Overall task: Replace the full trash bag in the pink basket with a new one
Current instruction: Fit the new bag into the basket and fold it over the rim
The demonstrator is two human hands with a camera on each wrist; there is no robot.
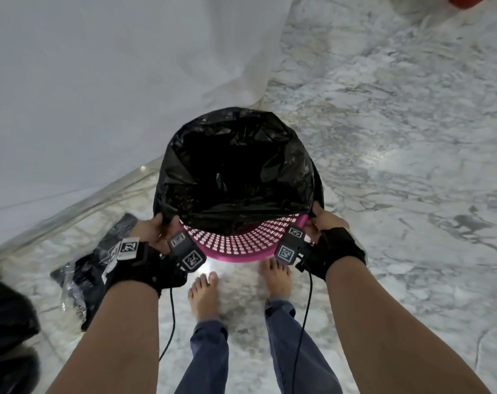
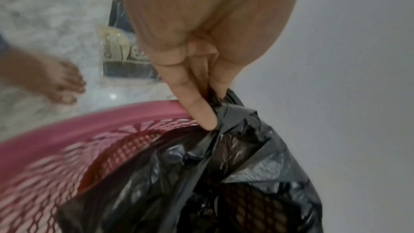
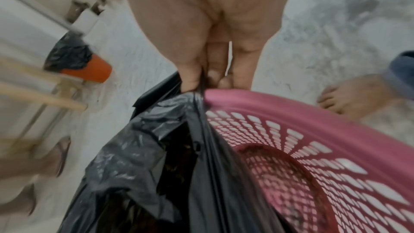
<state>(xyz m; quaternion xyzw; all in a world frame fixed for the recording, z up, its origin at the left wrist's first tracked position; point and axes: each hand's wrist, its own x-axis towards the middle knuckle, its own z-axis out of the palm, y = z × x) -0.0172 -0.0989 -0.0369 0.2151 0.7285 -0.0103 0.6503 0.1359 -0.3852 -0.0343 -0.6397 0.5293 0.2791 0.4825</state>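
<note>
Both hands, left [image 1: 153, 227] and right [image 1: 325, 223], pinch the black bag [image 1: 238, 166] mouth-up in the upright pink basket [image 1: 241, 243]

No text, brand or number can be read in any of the 3 views. The small square black-and-white coded tags [image 1: 285, 252] on the black wrist straps carry only block patterns, no letters. On the grey marble floor near the left foot lies a clear plastic packet of folded black bags [image 2: 125, 59]; its pale printed label [image 2: 114, 45] shows some round dark marks, but they are too blurred to make out as letters or digits. The black plastic trash bag [image 1: 238, 166] and the pink perforated plastic basket [image 1: 236, 243] bear no writing that can be seen.
</note>
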